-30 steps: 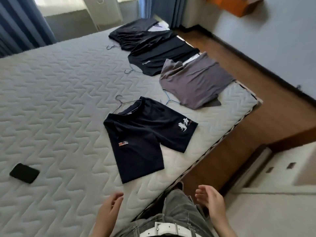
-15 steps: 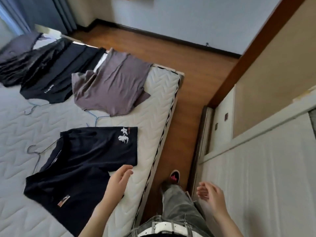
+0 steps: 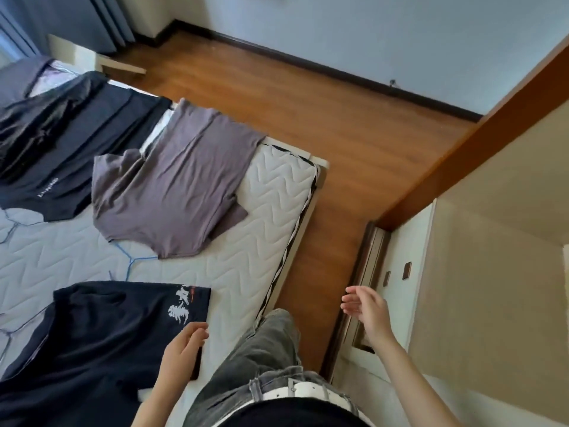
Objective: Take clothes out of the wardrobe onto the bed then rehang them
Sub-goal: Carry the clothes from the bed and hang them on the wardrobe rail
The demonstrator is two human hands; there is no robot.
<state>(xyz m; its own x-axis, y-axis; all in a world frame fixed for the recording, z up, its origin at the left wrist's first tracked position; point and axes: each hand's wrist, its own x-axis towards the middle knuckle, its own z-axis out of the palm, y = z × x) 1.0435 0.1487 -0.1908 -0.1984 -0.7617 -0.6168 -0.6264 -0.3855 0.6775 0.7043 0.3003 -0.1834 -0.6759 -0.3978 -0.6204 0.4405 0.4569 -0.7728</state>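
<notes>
Nearest the camera are the person's grey jeans (image 3: 264, 359) and a white belt (image 3: 308, 391). The left hand (image 3: 184, 343) hangs over the near right edge of a navy T-shirt (image 3: 101, 343), its fingers loosely curled and gripping nothing; whether it touches the cloth cannot be told. The right hand (image 3: 366, 309) is raised in the air over the strip of wooden floor (image 3: 308, 118) between bed and wardrobe, its fingers relaxed and slightly spread, holding nothing.

The navy T-shirt lies flat on the quilted white mattress of the bed (image 3: 271, 195), a white print near its right sleeve. Just beyond it a blue hanger (image 3: 132, 260) sticks out from the neck of a grey T-shirt (image 3: 175, 186), which is spread near the bed's corner with its hem reaching the edge. To the left of that, partly under it, lies a dark shirt with small white lettering (image 3: 61, 167), then a black garment (image 3: 37, 118) overlapping it, and farthest a greyish-purple one (image 3: 21, 78) at the picture's edge.

On the right stands the cream wardrobe (image 3: 480, 272) with a brown wooden frame. Beyond the floor runs a dark skirting board under a pale blue wall (image 3: 369, 32), and blue curtains (image 3: 104, 20) hang in the far left corner
</notes>
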